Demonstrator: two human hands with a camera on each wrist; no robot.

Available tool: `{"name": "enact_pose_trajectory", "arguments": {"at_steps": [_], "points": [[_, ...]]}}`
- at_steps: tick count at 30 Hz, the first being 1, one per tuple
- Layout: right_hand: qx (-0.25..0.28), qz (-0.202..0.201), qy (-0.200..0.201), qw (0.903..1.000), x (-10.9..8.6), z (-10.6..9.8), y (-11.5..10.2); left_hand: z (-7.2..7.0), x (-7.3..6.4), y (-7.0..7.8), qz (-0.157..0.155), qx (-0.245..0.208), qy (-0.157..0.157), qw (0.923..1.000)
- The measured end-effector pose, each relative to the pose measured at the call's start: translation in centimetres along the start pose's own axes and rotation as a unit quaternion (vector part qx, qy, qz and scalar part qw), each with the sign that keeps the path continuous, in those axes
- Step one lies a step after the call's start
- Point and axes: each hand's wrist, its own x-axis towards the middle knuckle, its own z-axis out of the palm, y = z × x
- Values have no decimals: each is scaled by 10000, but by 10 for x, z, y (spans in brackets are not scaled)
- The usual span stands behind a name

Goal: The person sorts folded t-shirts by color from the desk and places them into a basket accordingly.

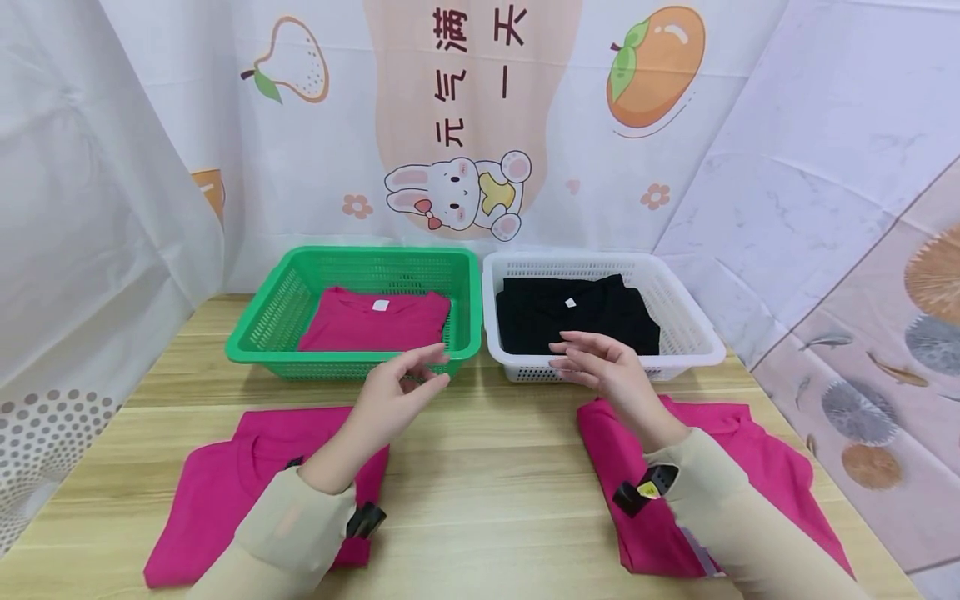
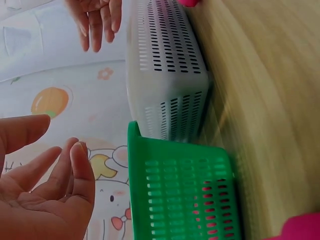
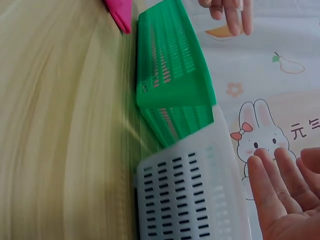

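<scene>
My left hand (image 1: pixel 400 392) hovers near the front rim of a green basket (image 1: pixel 352 357), its fingers loosely bent around nothing. Inside that basket lies a folded pink shirt (image 1: pixel 375 323) with a white neck label. My right hand (image 1: pixel 609 373) is raised by the front rim of a white basket (image 1: pixel 697 346), fingers relaxed and holding nothing. A folded black shirt (image 1: pixel 577 312) lies in the white basket. Under my left forearm a pink shirt (image 1: pixel 213 492) is folded on the table; another pink shirt (image 1: pixel 772 467) lies under my right forearm, partly hidden by it.
The baskets stand side by side at the back of the wooden table (image 1: pixel 495 500). Behind them hangs a printed curtain (image 1: pixel 300 167) with a rabbit and fruit. Pale cloth also closes off both sides. A small black device (image 1: pixel 645 490) is strapped at my right wrist.
</scene>
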Motion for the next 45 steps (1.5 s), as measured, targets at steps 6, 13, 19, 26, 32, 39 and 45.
{"name": "enact_pose_trajectory", "arguments": {"at_steps": [6,13,19,26,32,39,45], "points": [[114,-88,-184,9997,-4,11,6,-6,-16,-7,-200,17,60,9998],[157,4,-284,9995,-5,25,6,-13,-31,-12,-387,207,162,9989],[305,240,-311,9988,-9,41,8,-19,-41,-17,-579,361,151,9976],[618,458,-328,9965,-14,59,15,-27,-55,-23,-776,467,198,9957],[929,528,-424,9934,-17,72,23,-38,-68,-30,-938,619,241,9934],[1073,603,-558,9908,-18,83,35,-51,-83,-42,-940,1002,359,9899],[1175,630,-778,9880,-19,93,45,-67,-96,-51,-1000,1347,519,9844]]}}
